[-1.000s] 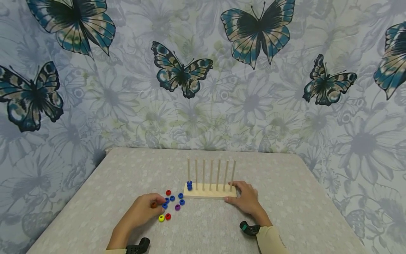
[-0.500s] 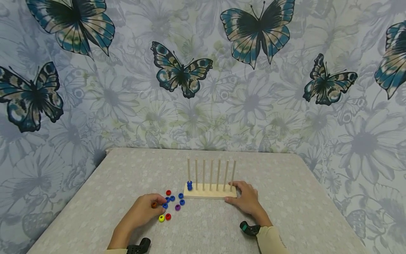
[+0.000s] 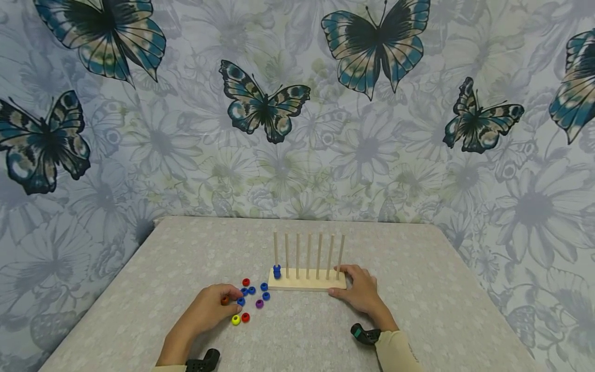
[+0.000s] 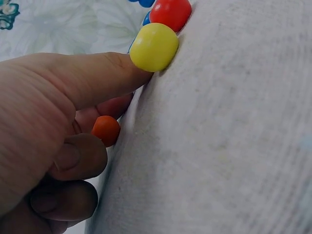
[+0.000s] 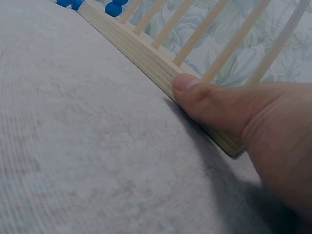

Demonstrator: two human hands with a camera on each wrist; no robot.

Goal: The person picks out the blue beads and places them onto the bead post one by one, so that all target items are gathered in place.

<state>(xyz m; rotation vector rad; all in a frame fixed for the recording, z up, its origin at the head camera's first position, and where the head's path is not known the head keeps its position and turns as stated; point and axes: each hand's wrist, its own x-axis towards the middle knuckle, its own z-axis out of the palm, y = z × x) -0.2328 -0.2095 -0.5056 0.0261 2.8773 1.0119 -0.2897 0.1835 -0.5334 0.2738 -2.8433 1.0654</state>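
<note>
A wooden peg stand [image 3: 307, 283] with several upright pegs stands on the table, blue beads [image 3: 277, 272] stacked on its leftmost peg. My right hand [image 3: 360, 289] grips the stand's right end, thumb [image 5: 195, 95] against the front edge and fingers partly hidden behind. Left of the stand, my left hand [image 3: 214, 305] rests among loose beads, thumb and index finger apart on either side of a blue bead [image 3: 241, 301]. An orange bead [image 4: 106, 130] lies inside the curve of that hand, near the bent fingers. In the left wrist view a yellow bead [image 4: 154, 47] sits by the thumb tip.
Several more blue beads [image 3: 251, 290], two red beads [image 3: 246, 282] and a purple bead [image 3: 259, 304] lie between the left hand and the stand. A pale patterned cloth covers the table [image 3: 400, 258]. Behind it rises a butterfly-printed wall [image 3: 372, 150].
</note>
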